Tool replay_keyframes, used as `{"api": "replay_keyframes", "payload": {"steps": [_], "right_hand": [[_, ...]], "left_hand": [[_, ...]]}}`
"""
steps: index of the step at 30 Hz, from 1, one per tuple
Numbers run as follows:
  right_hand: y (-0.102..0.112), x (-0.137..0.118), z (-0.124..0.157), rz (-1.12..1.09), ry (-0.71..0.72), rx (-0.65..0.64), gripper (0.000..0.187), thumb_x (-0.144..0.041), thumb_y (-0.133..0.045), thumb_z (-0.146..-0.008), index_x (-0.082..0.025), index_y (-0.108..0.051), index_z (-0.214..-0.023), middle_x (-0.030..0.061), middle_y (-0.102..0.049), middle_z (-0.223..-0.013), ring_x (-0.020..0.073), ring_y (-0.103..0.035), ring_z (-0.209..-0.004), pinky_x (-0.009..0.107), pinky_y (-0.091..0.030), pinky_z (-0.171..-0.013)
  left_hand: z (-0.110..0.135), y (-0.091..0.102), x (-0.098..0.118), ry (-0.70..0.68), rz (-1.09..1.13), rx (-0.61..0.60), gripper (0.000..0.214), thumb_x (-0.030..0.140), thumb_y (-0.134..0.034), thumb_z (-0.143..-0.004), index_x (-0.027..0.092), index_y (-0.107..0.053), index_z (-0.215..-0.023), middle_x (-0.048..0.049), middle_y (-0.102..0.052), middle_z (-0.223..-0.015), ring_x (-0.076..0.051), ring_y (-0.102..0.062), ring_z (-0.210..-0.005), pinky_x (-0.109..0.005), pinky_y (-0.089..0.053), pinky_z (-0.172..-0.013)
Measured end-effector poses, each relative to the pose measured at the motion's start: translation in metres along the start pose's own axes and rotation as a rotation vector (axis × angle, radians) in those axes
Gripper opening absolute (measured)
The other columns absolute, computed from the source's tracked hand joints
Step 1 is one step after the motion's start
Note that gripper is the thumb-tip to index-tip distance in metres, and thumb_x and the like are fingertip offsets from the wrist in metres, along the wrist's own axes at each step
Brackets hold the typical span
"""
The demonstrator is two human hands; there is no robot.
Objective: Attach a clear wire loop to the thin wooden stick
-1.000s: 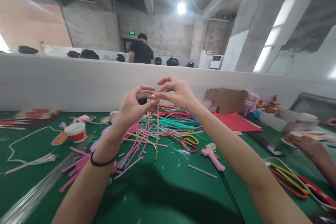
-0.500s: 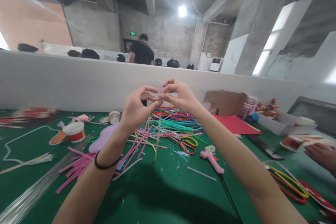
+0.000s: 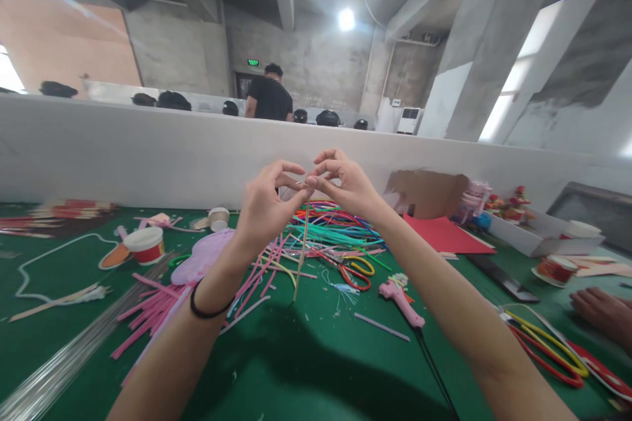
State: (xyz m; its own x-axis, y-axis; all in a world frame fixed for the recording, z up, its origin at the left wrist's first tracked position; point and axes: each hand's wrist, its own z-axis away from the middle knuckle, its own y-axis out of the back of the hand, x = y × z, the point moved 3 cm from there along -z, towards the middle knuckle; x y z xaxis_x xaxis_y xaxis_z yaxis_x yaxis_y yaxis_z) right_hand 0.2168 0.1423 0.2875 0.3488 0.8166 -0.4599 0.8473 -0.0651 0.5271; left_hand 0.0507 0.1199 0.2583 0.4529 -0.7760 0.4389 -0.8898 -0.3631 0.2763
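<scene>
A thin pale stick (image 3: pixel 302 250) hangs down from my fingertips, its lower end near the green tabletop. My left hand (image 3: pixel 266 207) is closed in a pinch around the stick's upper end, with a dark band on the wrist. Right against those fingertips, my right hand (image 3: pixel 348 184) pinches with thumb and index finger, its other fingers curled loosely. What sits between the right fingertips is too small to make out. Behind the stick lies a pile of coloured fuzzy stems (image 3: pixel 340 233), with red-and-yellow-handled scissors (image 3: pixel 358 273) in front of it.
Pink strips (image 3: pixel 153 309) and a lilac flat piece (image 3: pixel 202 256) lie left, beside clear rods (image 3: pixel 93 335) and a paper cup (image 3: pixel 145 245). A pink glue gun (image 3: pixel 402 302) and red sheets (image 3: pixel 444 233) lie right. Another person's hand (image 3: pixel 600 312) rests at the far right.
The view has shifted slightly, so both hands and the stick appear a little farther right. Their pinched pose stays nearly the same. The other person's hand has moved slightly.
</scene>
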Motion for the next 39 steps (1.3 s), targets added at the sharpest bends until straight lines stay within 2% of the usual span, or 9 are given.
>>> {"api": "replay_keyframes", "payload": {"steps": [5,8,11,14,18,22,27,31,39], "right_hand": [[0.006,0.006,0.009,-0.045,-0.023,-0.001,0.038,-0.056,-0.068,-0.083,-0.018,-0.073,-0.086,0.0109,-0.052,-0.118,0.0206,-0.058,-0.103,0.039,-0.053,-0.087],[0.012,0.006,0.017,-0.051,0.013,0.06,0.036,-0.053,-0.068,-0.084,-0.017,-0.072,-0.084,0.0106,-0.053,-0.112,0.0223,-0.057,-0.107,0.04,-0.052,-0.09],[0.016,0.004,0.03,-0.028,0.021,0.111,0.032,-0.051,-0.068,-0.085,-0.019,-0.072,-0.086,0.01,-0.054,-0.111,0.024,-0.054,-0.114,0.043,-0.049,-0.095],[0.019,-0.003,0.045,0.007,0.034,0.141,0.026,-0.048,-0.069,-0.086,-0.022,-0.073,-0.089,0.0089,-0.054,-0.112,0.0245,-0.052,-0.118,0.046,-0.045,-0.102],[0.019,-0.014,0.066,-0.018,0.085,0.257,0.018,-0.042,-0.069,-0.087,-0.025,-0.072,-0.084,0.0063,-0.053,-0.11,0.0246,-0.053,-0.12,0.048,-0.041,-0.107],[0.012,-0.015,0.079,-0.083,0.101,0.348,0.016,-0.042,-0.068,-0.088,-0.027,-0.071,-0.083,0.0048,-0.052,-0.108,0.0252,-0.053,-0.122,0.05,-0.042,-0.108],[0.001,-0.009,0.082,-0.177,0.068,0.31,0.01,-0.038,-0.069,-0.088,-0.029,-0.073,-0.087,0.0053,-0.051,-0.115,0.0257,-0.051,-0.127,0.051,-0.041,-0.11],[-0.002,-0.007,0.081,-0.196,0.058,0.32,0.012,-0.042,-0.069,-0.087,-0.03,-0.073,-0.087,0.0058,-0.05,-0.118,0.0266,-0.049,-0.13,0.053,-0.041,-0.11],[0.001,-0.01,0.082,-0.126,0.103,0.33,0.009,-0.038,-0.068,-0.089,-0.034,-0.074,-0.093,0.0047,-0.046,-0.122,0.0266,-0.045,-0.131,0.054,-0.041,-0.109]], "left_hand": [[0.0,-0.009,0.008,-0.003,0.004,0.003,0.024,0.033,-0.075,-0.081,0.022,-0.063,-0.099,0.0004,-0.074,-0.077,-0.018,-0.072,-0.078,-0.03,-0.054,-0.078],[0.004,-0.017,0.011,0.001,0.037,0.001,0.034,0.03,-0.076,-0.079,0.021,-0.061,-0.108,-0.0003,-0.075,-0.081,-0.018,-0.073,-0.081,-0.029,-0.055,-0.077],[0.013,-0.025,0.01,0.025,0.09,-0.026,0.046,0.029,-0.078,-0.078,0.022,-0.057,-0.118,-0.0005,-0.075,-0.079,-0.02,-0.073,-0.091,-0.03,-0.057,-0.08],[0.025,-0.029,0.014,0.052,0.153,-0.021,0.044,0.03,-0.076,-0.081,0.023,-0.057,-0.12,-0.0011,-0.074,-0.082,-0.019,-0.074,-0.086,-0.031,-0.058,-0.076],[0.039,-0.024,0.032,0.031,0.112,0.033,0.043,0.028,-0.076,-0.081,0.025,-0.058,-0.12,-0.0014,-0.071,-0.094,-0.018,-0.074,-0.084,-0.031,-0.058,-0.078],[0.048,-0.019,0.046,-0.011,0.042,0.049,0.041,0.026,-0.077,-0.081,0.028,-0.06,-0.118,0.0,-0.071,-0.096,-0.019,-0.074,-0.085,-0.034,-0.057,-0.084],[0.053,-0.016,0.041,0.002,0.0,0.065,0.037,0.022,-0.077,-0.08,0.029,-0.063,-0.114,0.0017,-0.071,-0.092,-0.019,-0.074,-0.084,-0.036,-0.056,-0.086],[0.054,-0.014,0.038,0.005,-0.033,0.074,0.036,0.022,-0.077,-0.08,0.03,-0.064,-0.113,0.0024,-0.072,-0.092,-0.019,-0.074,-0.085,-0.035,-0.055,-0.085],[0.055,-0.01,0.042,-0.02,-0.066,0.087,0.035,0.024,-0.077,-0.08,0.031,-0.065,-0.112,0.0027,-0.073,-0.087,-0.02,-0.073,-0.087,-0.036,-0.056,-0.084]]}}
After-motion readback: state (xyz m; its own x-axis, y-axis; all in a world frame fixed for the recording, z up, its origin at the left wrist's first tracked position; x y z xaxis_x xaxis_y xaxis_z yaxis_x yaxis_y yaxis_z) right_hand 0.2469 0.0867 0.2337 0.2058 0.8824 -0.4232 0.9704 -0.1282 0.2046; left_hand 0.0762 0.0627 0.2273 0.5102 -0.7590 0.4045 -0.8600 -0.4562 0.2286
